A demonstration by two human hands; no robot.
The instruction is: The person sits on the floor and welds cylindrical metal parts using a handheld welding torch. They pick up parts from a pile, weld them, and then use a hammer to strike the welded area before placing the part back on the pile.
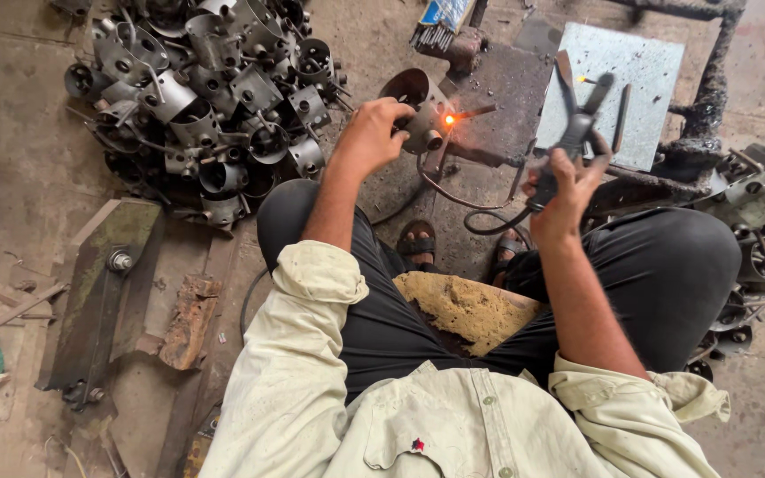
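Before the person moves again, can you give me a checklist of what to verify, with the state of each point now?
1. Left hand grips the metal cylinder part: ok.
2. Right hand holds the electrode holder firmly: ok.
3. Glowing weld spot is away from the left fingers: not ok, it looks very close.
4. Hands are protected by gloves: not ok, both are bare.
5. Cable runs free of the sandalled feet: cannot tell, it passes close above them.
6. Grey plate lies flat on the stand: ok.
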